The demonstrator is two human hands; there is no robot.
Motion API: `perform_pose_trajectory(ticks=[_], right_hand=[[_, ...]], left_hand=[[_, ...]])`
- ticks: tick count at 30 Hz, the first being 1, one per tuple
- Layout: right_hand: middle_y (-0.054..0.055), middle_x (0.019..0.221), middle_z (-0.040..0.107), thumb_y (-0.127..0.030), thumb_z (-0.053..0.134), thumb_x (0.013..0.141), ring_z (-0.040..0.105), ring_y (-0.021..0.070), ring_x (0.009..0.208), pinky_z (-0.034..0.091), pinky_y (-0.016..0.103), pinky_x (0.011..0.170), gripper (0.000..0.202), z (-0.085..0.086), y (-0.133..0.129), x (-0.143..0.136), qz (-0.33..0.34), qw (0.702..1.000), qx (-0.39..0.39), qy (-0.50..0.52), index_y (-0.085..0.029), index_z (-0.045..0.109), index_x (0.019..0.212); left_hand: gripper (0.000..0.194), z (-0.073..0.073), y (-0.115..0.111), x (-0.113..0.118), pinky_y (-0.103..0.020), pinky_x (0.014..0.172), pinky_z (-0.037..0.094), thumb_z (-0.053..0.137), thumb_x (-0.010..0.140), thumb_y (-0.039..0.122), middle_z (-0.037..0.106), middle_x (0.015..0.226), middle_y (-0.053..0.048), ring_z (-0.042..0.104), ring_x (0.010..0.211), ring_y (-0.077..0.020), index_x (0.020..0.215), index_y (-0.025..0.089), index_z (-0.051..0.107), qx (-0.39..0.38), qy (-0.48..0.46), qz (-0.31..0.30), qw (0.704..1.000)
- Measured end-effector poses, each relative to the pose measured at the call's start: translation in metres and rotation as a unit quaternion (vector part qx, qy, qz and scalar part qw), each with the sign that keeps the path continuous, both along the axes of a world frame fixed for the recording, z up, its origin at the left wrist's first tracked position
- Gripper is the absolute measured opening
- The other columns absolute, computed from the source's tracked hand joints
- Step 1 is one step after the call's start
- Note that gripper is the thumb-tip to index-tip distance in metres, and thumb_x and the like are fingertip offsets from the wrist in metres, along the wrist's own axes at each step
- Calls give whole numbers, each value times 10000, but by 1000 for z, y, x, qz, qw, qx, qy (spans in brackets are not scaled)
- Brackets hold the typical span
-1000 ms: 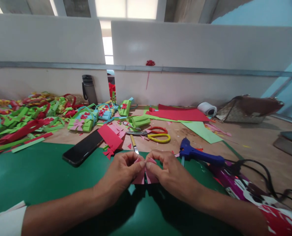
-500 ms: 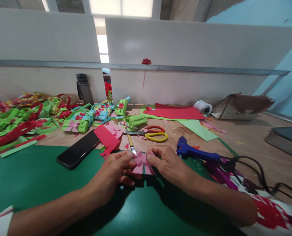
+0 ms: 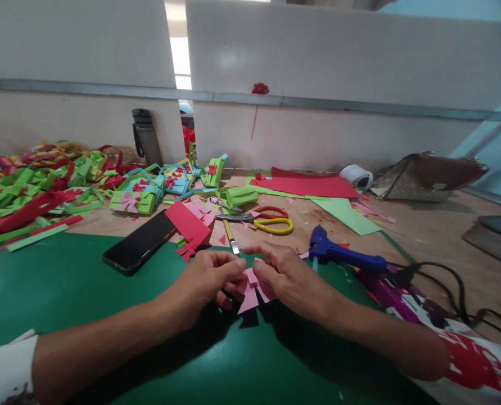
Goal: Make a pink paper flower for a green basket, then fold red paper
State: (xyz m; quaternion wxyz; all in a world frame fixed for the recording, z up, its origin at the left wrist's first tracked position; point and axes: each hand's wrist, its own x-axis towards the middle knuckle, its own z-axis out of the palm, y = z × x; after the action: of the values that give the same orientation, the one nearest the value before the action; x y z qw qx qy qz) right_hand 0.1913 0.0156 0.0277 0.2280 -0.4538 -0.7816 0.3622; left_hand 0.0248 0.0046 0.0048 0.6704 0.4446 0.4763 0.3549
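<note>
Between both hands, just above the green mat (image 3: 216,360), is a pink paper bow (image 3: 250,292) with two tails pointing toward me. My left hand (image 3: 216,278) pinches its left side between thumb and fingers. On its right side, my right hand (image 3: 286,275) grips the paper with thumb and forefinger. Fingers cover much of the bow's upper part. Right behind the hands lie a yellow-handled craft knife (image 3: 231,237) and scissors (image 3: 271,222) with red and yellow handles. A red paper piece (image 3: 186,223) lies beyond my left hand.
A black phone (image 3: 138,242) lies left. A blue glue gun (image 3: 343,253) with black cables (image 3: 448,287) is at right. Paper bags and strips (image 3: 31,197) heap up far left, near a bottle (image 3: 147,138). Red sheets (image 3: 309,184), a white roll (image 3: 356,176) and a handbag (image 3: 427,177) stand behind.
The pink bow has tilted and its tails have swung round a little. Both hands have drawn closer together over it. The whole view has tipped downward slightly.
</note>
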Motion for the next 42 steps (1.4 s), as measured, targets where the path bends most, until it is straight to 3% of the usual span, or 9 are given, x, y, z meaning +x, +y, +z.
perform_pose_trajectory(ticks=[7,14,18,25,32,36,38,40,42], right_hand=[[67,986,659,-158,413,898,598,177,892,426,320,829,367,0,-5,0,11,997,69,-17,-171,547,1239],[-49,587,519,-164,432,876,438,105,494,351,231,500,358,6,-3,3,-56,997,53,4,-149,530,1220],[-31,625,555,-160,431,878,464,108,519,368,236,528,347,6,-2,5,-68,995,65,23,-144,529,1211],[78,949,670,-149,432,872,604,182,778,430,330,774,381,1,-6,1,-13,993,105,-56,-151,491,1248],[109,918,670,-131,409,879,611,215,823,438,361,785,435,2,-12,-3,12,990,114,-86,-110,448,1312],[74,901,670,-210,422,918,612,194,791,449,321,737,402,12,-12,9,22,986,150,-76,-140,442,1314],[81,935,670,-238,460,912,612,210,818,447,335,750,360,20,-8,25,2,967,226,-116,-162,501,1262],[147,1037,658,-249,541,872,590,299,967,428,412,818,346,26,-2,48,-58,916,324,-228,-156,565,1204],[177,1065,652,-243,620,816,558,366,1055,431,445,820,358,26,5,73,-111,859,349,-358,-158,598,1163]], left_hand=[[224,5,-1,4,-162,415,363,667,679,293,530,524,13,468,443,-64,564,141,550,26,47,-25,998],[326,0,0,-2,-183,460,430,652,758,458,586,638,-21,571,547,-108,720,144,572,-19,-25,-38,999],[328,0,1,-6,-178,503,449,683,770,448,617,731,-46,602,611,-111,785,136,586,-26,-71,-28,997],[271,2,2,-4,-166,474,410,684,755,355,577,606,-14,511,515,-75,644,131,581,30,19,-55,998],[246,4,2,-1,-184,473,412,672,719,329,559,555,13,501,466,-74,608,137,567,46,72,-79,993],[251,1,3,-5,-186,484,426,686,724,313,539,557,19,503,486,-78,608,143,541,1,17,-65,998],[233,1,4,-7,-185,485,429,693,717,283,545,561,12,516,499,-85,617,147,533,-28,-52,-57,997],[211,2,5,-10,-183,475,427,710,697,257,559,566,3,523,494,-89,633,144,544,-44,-117,-50,991],[196,4,7,-13,-192,483,443,732,671,240,582,591,-13,539,506,-97,649,132,570,-51,-150,-34,987]])
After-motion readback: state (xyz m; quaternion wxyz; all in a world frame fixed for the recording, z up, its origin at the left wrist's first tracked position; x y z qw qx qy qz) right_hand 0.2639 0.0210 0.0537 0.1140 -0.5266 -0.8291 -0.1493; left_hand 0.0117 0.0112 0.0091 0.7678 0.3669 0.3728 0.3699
